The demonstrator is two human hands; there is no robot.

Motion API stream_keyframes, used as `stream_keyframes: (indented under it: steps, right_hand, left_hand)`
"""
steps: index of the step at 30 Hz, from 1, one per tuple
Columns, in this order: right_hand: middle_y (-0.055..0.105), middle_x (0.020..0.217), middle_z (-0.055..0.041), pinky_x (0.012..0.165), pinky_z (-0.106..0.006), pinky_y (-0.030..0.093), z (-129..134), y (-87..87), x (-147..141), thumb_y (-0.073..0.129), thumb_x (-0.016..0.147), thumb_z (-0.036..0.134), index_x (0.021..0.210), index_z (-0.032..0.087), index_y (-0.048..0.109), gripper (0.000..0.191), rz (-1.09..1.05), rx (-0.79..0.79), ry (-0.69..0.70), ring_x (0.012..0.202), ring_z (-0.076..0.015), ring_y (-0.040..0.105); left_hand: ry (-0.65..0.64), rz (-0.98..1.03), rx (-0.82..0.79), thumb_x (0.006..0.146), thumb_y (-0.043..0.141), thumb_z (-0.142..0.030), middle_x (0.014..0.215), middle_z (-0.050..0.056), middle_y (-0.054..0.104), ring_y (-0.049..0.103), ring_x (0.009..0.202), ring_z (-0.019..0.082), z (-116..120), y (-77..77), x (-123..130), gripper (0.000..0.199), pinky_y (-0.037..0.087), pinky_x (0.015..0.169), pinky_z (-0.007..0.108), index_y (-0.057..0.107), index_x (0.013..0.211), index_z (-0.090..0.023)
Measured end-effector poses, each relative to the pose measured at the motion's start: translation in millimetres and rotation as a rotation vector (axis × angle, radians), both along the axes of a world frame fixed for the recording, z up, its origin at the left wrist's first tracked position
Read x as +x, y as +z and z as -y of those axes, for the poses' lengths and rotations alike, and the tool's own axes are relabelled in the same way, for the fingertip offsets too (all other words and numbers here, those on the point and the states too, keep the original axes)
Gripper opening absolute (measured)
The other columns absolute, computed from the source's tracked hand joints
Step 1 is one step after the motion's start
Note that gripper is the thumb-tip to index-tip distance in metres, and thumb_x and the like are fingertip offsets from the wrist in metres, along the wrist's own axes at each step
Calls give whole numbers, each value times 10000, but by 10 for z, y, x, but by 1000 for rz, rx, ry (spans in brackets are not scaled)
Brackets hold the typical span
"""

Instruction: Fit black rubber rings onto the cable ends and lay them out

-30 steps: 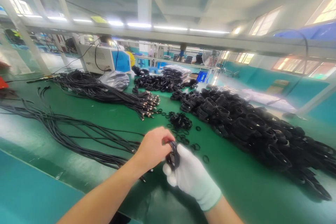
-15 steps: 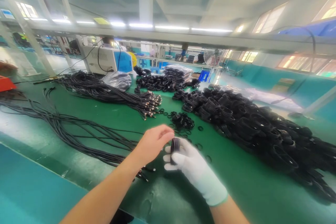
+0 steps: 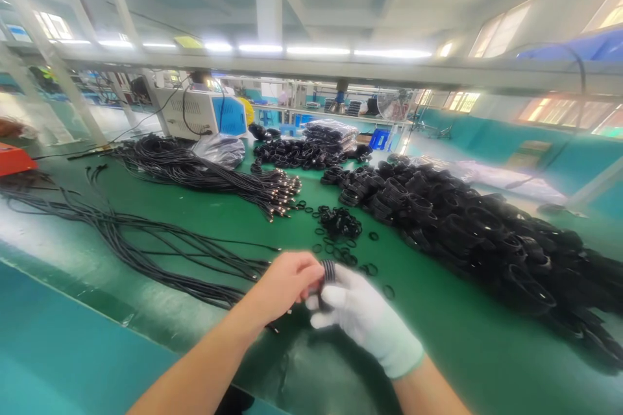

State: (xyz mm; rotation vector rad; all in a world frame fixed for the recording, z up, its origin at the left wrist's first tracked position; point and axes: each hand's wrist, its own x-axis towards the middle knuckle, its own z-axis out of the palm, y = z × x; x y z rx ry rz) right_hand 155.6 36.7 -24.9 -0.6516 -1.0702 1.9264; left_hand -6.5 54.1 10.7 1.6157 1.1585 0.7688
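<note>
My right hand (image 3: 357,314), in a white glove, grips a small coiled black cable (image 3: 328,272) between thumb and fingers. Bare and curled, my left hand (image 3: 292,282) meets the coil's left side, its fingertips pinched; what they hold there is too small to make out. Just beyond both hands lies a small pile of black rings (image 3: 343,223), with loose rings scattered around it. Long black cables (image 3: 160,259) stretch across the green table to the left of my left hand, their near ends partly hidden behind it.
Coiled black cables (image 3: 452,227) form a large heap on the right of the green table (image 3: 438,350). Farther back are a cable bundle (image 3: 195,172) with metal ends, a clear plastic bag (image 3: 219,150) and a white-and-blue machine (image 3: 202,113). An orange object (image 3: 14,159) sits far left.
Both hands have moved slightly down in the view. My left hand's fingers have curled in and come against the coil, which my right hand still holds.
</note>
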Motion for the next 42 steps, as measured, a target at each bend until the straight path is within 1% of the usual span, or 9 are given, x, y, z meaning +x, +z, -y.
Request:
stream_keyframes:
  steps: [7,13,17,20,23,26,31,35,42]
  right_hand:
    - [563,960,-69,622,-295,550,44,68,-65,685,684,137,1071,137,568,404,90,21,9,834,-176,571]
    - [588,958,-84,655,-270,536,9,-16,5,654,756,237,1095,122,570,368,-131,-64,124,829,-169,604]
    - [599,1045,-125,591,-211,511,-32,-45,120,594,792,393,1128,116,555,437,-326,-160,197,785,-143,614]
    - [574,1085,-112,622,-237,522,-14,50,162,606,760,407,1177,124,517,512,-287,-181,151,772,-137,613]
    - [584,982,-76,638,-326,545,-41,236,262,587,754,340,1096,134,535,402,61,23,-53,718,-151,619]
    - [602,1024,-75,638,-327,546,-173,470,629,516,794,282,1206,173,453,431,892,322,-542,730,-159,634]
    - [388,1339,-195,1014,-480,285,-495,819,1591,473,853,289,1349,113,316,549,1504,387,-1010,1227,-324,372]
    - [501,1210,-207,982,-530,275,-853,932,1913,485,871,325,1297,89,396,495,1821,381,-1013,1212,-359,363]
    - [531,1177,-92,906,-474,400,-1029,1045,1686,506,881,373,1149,155,519,346,2117,395,-790,1054,-235,522]
  left_hand:
    - [93,-315,494,714,438,-27,863,-8,593,550,768,117,17,-103,46,340,428,727,226,651,887,-228]
    - [199,-275,384,699,493,-66,762,-16,626,570,725,127,-43,-48,117,258,446,671,225,676,802,-217]
    - [111,-155,267,728,607,-320,860,-10,651,568,644,125,-138,203,17,278,462,590,222,646,987,-228]
    - [240,-168,257,789,520,-430,854,2,671,595,667,146,-228,186,-111,301,471,623,242,639,954,-208]
    - [333,-310,309,770,535,-432,919,1,677,617,821,185,-352,-42,-220,273,460,758,272,638,914,-224]
    - [342,-429,289,766,523,-449,914,-5,673,618,819,194,-486,-277,-280,282,458,754,281,627,940,-253]
    - [249,-445,296,799,474,-466,947,-12,665,622,851,189,-508,-381,-250,279,461,733,256,621,940,-275]
    - [142,-428,346,836,431,-437,929,-21,648,612,816,175,-447,-405,-160,255,451,715,257,618,898,-274]
    - [91,-429,406,848,416,-298,769,-4,601,569,706,159,-405,-459,-166,224,413,668,261,623,787,-237]
